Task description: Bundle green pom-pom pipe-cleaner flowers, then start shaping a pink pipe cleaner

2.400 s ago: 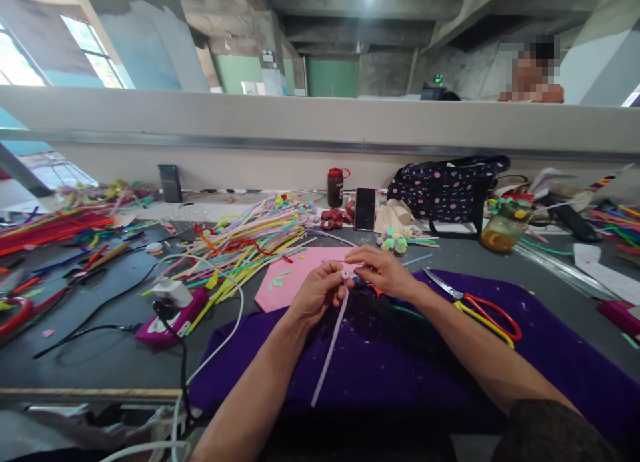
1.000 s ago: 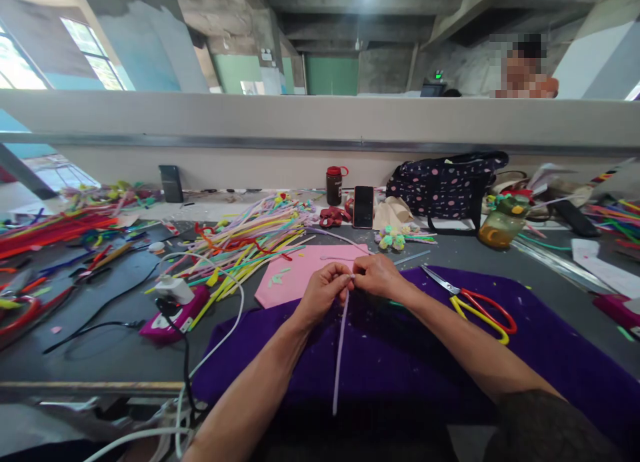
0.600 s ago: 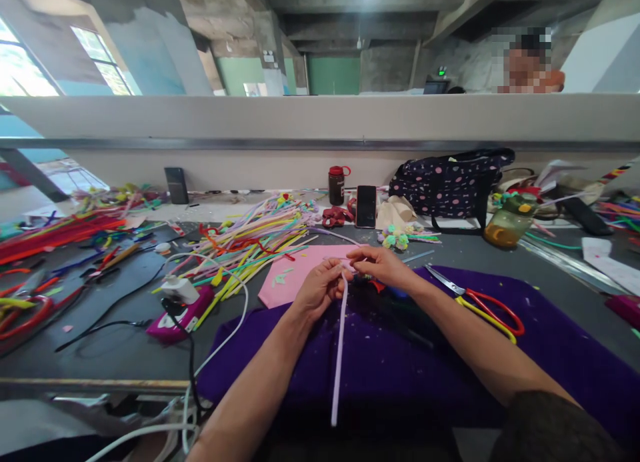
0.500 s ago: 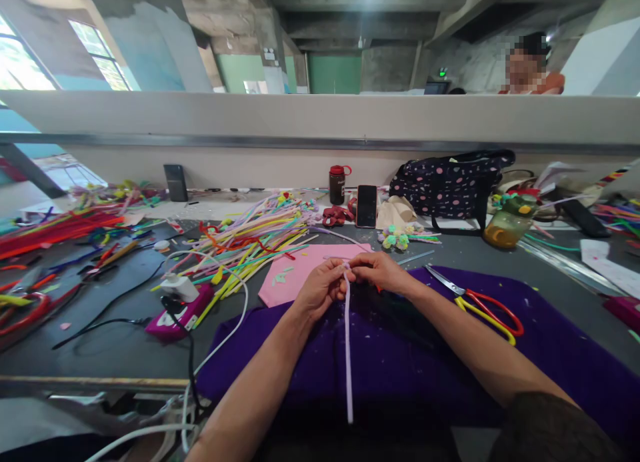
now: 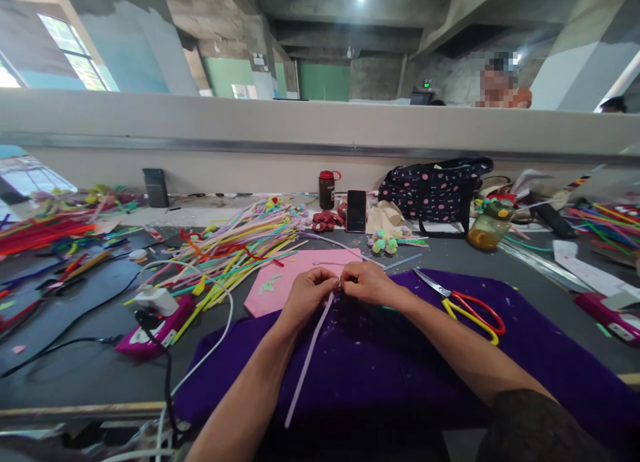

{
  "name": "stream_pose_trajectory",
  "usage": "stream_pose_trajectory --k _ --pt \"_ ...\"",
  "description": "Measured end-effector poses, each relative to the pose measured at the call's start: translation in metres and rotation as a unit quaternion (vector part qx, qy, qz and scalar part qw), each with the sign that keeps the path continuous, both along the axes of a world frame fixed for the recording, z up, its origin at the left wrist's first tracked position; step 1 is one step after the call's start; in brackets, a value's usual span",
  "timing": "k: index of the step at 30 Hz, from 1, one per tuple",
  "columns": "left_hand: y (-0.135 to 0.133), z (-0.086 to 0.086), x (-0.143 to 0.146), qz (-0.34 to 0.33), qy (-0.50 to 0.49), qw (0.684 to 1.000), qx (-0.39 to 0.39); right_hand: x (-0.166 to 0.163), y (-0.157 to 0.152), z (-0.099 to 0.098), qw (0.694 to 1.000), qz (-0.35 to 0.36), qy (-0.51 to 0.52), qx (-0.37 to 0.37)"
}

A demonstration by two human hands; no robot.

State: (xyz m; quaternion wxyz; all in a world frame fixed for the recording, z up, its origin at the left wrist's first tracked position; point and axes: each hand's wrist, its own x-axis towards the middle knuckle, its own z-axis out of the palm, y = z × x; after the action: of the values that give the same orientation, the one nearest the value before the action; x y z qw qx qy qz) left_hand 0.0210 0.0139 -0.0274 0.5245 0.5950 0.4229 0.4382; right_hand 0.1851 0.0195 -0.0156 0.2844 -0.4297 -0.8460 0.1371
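Note:
A pale lilac pipe cleaner (image 5: 309,359) hangs down from the fingertips of my left hand (image 5: 310,294), slanting toward the table's near edge. My left hand is closed in a pinch on it. My right hand (image 5: 367,283) is pinched shut right beside it, the fingertips of both hands meeting at the upper end of the pipe cleaner. What lies between the fingertips is mostly hidden. Below the hands spreads a dark purple cloth (image 5: 370,362) with small specks on it. Just beyond them lies a pink sheet (image 5: 257,289) with small pale green pieces on it.
Red-and-yellow-handled scissors (image 5: 470,309) lie on the cloth at right. Left are a pile of pipe cleaners (image 5: 240,239) and a magenta power strip (image 5: 155,329) with a white cable. Behind stand a phone (image 5: 356,212), a red-lidded bottle (image 5: 327,192), a patterned bag (image 5: 427,195) and a greenish bottle (image 5: 490,225).
The pipe cleaner's free end has swung from hanging straight down to slanting left. Both hands stay close together, their fingers shifted. The whole view has turned slightly to the right.

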Motion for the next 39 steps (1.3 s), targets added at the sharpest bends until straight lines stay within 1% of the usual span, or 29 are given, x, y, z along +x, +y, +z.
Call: stream_pose_trajectory --k 4,8,14,17,20,22,24,27,29,31,34,36,39 --pt "0.0 -0.003 0.001 -0.011 0.019 1.0 -0.014 0.001 0.0 0.001 0.999 -0.003 -0.033 0.003" --pt "0.002 -0.008 0.003 -0.007 0.028 0.999 0.03 0.001 0.0 0.001 0.999 0.006 -0.031 -0.022" --pt "0.003 -0.013 0.006 0.043 0.03 0.993 0.109 -0.002 0.001 -0.005 0.994 -0.01 0.045 -0.098" --pt "0.003 -0.015 0.008 0.068 0.026 0.989 0.125 -0.006 0.001 -0.011 0.986 -0.012 0.097 -0.137" --pt "0.004 -0.017 0.009 0.079 0.02 0.988 0.128 -0.01 0.0 -0.017 0.977 -0.018 0.136 -0.162" --pt "0.004 -0.017 0.01 0.079 0.006 0.99 0.115 -0.013 -0.001 -0.021 0.974 -0.021 0.153 -0.165" --pt "0.005 -0.016 0.009 0.071 -0.017 0.994 0.079 -0.015 -0.002 -0.022 0.969 -0.019 0.174 -0.175" --pt "0.007 -0.01 0.006 0.046 -0.078 0.996 -0.011 -0.016 -0.003 -0.02 0.954 -0.017 0.226 -0.197" --pt "0.008 -0.007 0.003 0.025 -0.127 0.989 -0.069 -0.015 -0.003 -0.016 0.939 -0.025 0.269 -0.214" --pt "0.007 -0.004 0.0 0.007 -0.159 0.981 -0.107 -0.014 -0.004 -0.012 0.921 -0.039 0.306 -0.238" --pt "0.005 -0.002 -0.001 -0.005 -0.162 0.98 -0.111 -0.014 -0.003 -0.012 0.905 -0.048 0.333 -0.261" --pt "0.003 -0.003 -0.001 -0.009 -0.151 0.984 -0.097 -0.014 -0.002 -0.014 0.905 -0.045 0.336 -0.256" --pt "0.002 -0.005 0.0 -0.002 -0.126 0.989 -0.082 -0.015 -0.002 -0.019 0.915 -0.041 0.323 -0.239"
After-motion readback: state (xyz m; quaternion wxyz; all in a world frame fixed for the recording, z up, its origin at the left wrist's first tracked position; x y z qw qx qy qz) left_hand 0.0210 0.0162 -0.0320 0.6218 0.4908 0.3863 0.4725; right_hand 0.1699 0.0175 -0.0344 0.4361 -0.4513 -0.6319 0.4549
